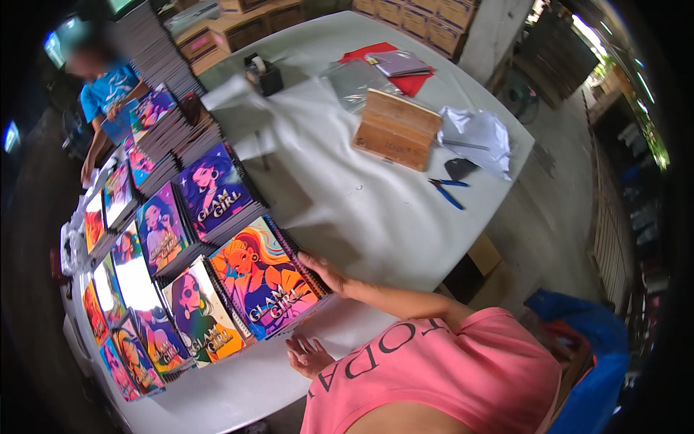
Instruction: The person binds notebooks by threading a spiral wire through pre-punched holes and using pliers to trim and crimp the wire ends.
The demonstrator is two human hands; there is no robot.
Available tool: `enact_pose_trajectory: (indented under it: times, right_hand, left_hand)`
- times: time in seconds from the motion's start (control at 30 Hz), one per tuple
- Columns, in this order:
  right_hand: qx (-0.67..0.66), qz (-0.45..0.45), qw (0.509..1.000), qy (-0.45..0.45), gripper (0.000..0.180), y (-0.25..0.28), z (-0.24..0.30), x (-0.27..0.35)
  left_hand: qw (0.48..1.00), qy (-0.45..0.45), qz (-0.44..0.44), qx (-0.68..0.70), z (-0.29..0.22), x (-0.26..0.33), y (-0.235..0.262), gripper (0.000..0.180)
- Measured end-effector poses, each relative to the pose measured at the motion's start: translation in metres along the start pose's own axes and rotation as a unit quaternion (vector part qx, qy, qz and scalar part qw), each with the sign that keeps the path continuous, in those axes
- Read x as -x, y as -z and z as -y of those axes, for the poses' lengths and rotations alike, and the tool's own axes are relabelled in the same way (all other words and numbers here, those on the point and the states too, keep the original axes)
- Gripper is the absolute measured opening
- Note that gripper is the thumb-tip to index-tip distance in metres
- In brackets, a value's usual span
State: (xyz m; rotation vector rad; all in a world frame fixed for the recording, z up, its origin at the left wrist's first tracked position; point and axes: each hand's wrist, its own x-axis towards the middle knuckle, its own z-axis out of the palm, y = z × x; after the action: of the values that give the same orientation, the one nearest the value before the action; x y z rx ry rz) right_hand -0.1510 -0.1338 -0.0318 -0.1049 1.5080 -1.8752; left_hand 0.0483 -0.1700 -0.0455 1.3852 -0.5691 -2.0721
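Note:
Stacks of wire-bound notebooks with bright illustrated covers fill the left side of the table. The nearest stack has a notebook with an orange-haired figure (264, 278) on top. My right hand (327, 276) rests against the coil edge of that stack, fingers stretched along its side and some fingertips hard to make out. By the stack's near edge, my left hand (309, 356) is open with its fingers apart, holding nothing. Beside that stack lies a notebook with a dark-haired figure in sunglasses (202, 311). Farther back sits a purple-covered stack (217, 192).
On the white-covered table (332, 217) lie a wooden block (396, 132), blue-handled pliers (450, 194), crumpled plastic (481, 134), a red sheet (412, 83) and a tape dispenser (267, 77). A person in blue (108, 94) handles a notebook at the far left. Cartons (246, 36) stand behind.

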Motion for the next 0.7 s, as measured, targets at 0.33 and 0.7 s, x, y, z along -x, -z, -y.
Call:
enact_pose_trajectory:
  times: [0.33,0.7]
  right_hand:
    - [0.366,-0.199,0.884,0.213,0.054,0.161,0.038,0.061]
    - [0.546,-0.417,0.705,0.177,0.046,0.439,0.188,0.087]
  left_hand:
    - [0.788,0.205,0.409,-0.412,-0.015,0.013,-0.014,0.024]
    - [0.711,-0.121,0.468,-0.510,0.077,0.049,-0.185,0.027]
